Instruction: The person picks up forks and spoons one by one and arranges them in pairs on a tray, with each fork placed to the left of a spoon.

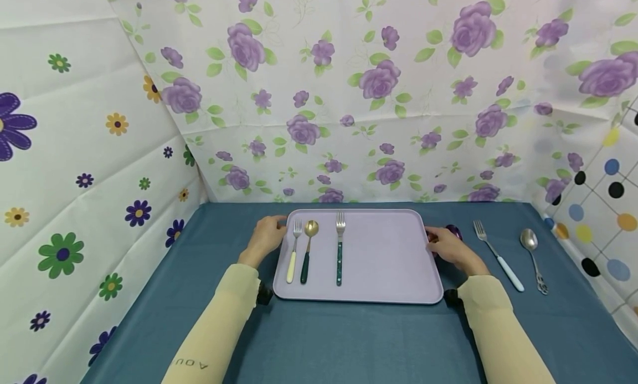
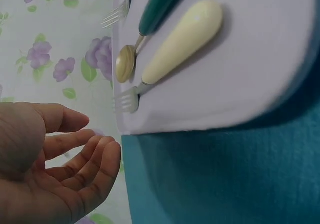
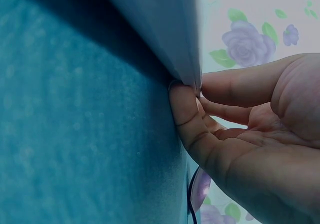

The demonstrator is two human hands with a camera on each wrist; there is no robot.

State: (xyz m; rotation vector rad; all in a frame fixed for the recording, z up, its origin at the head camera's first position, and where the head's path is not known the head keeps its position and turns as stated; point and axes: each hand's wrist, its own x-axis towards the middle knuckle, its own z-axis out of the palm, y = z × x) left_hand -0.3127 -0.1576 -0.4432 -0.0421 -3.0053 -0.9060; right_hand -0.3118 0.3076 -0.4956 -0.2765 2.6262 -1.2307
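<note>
A pale lilac tray (image 1: 384, 256) lies on the blue cloth. On its left part rest a fork with a cream handle (image 1: 291, 267), a gold spoon with a dark green handle (image 1: 305, 267) and a fork with a speckled green handle (image 1: 339, 262). My left hand (image 1: 266, 234) is beside the tray's upper left side; in the left wrist view its fingers (image 2: 107, 166) curve loosely, a small gap from the rim, holding nothing. At the right side, my right hand (image 1: 451, 245) pinches the tray's edge (image 3: 175, 38) between thumb and fingers.
Right of the tray lie a fork with a light blue handle (image 1: 509, 273) and a silver spoon with an ornate handle (image 1: 538, 273). A shiny purple rounded thing (image 1: 454, 231) shows partly behind my right hand. Flowered sheets (image 1: 349, 123) rise at the back and left.
</note>
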